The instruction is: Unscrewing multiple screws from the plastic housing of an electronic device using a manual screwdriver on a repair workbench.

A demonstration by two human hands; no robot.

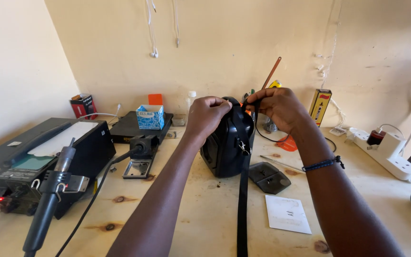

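A small black bag stands upright on the wooden bench, its black strap hanging toward me over the front. My left hand grips the bag's top on the left side. Over the top right of the bag, my right hand pinches something small and dark, likely a zip pull or the strap end; I cannot tell which. A dark bracelet is on my right wrist.
A black soldering station with a hot-air handle stands at the left. Behind are a small blue box, a flat black device and a yellow package. A white power strip, a white card and a dark plate lie to the right.
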